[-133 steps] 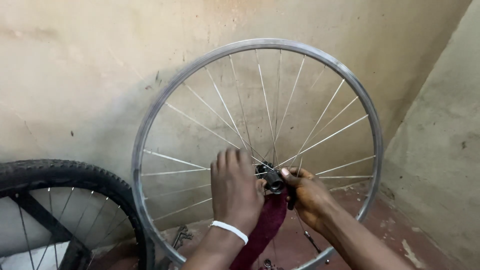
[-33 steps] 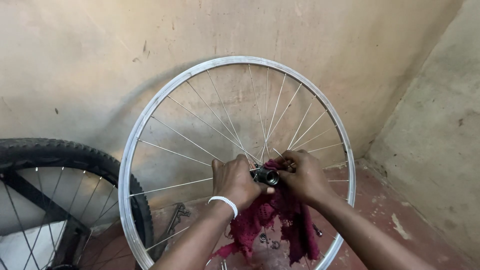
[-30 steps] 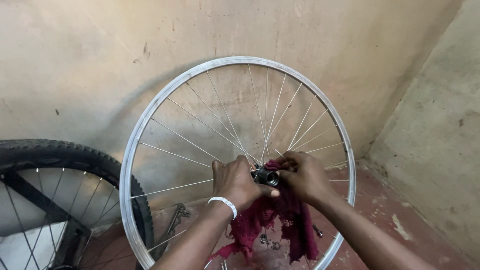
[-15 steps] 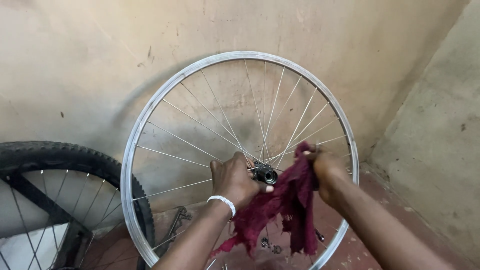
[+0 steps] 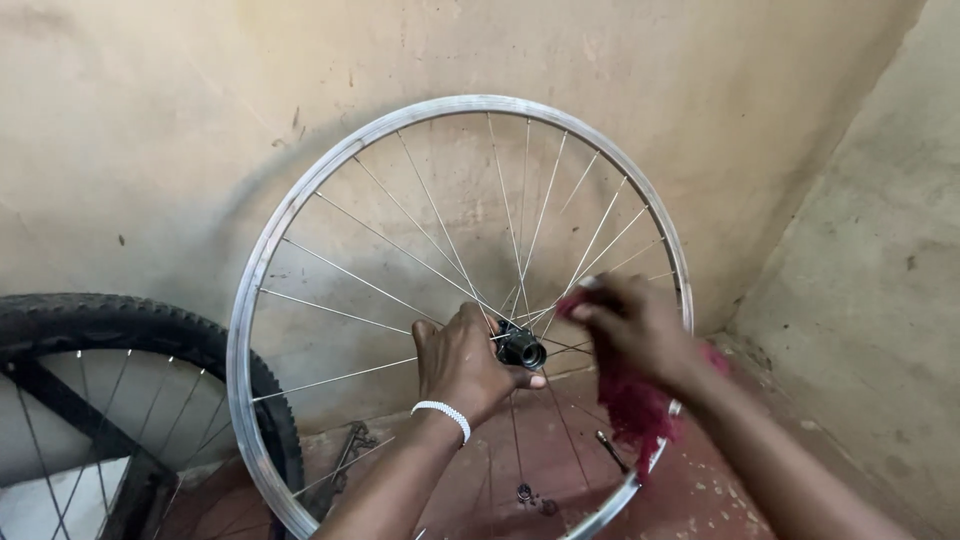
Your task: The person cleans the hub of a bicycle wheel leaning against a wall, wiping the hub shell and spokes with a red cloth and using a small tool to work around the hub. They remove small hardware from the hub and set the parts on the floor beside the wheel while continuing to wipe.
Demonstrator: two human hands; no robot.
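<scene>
At the centre of the frame the left hand gripped the dark hub of the bare silver wheel — steadying it upright. Just right, the right hand clutched a red rag, blurred. Hub wiping looked under way; bringing the rag back against the hub would call for a firm hold.

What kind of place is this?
Likely an informal bike repair corner: a bare spoked rim held at its hub, a tyred wheel against the stained plaster wall, small parts on the floor.

left hand grips hub; right hand holds red rag.
</scene>
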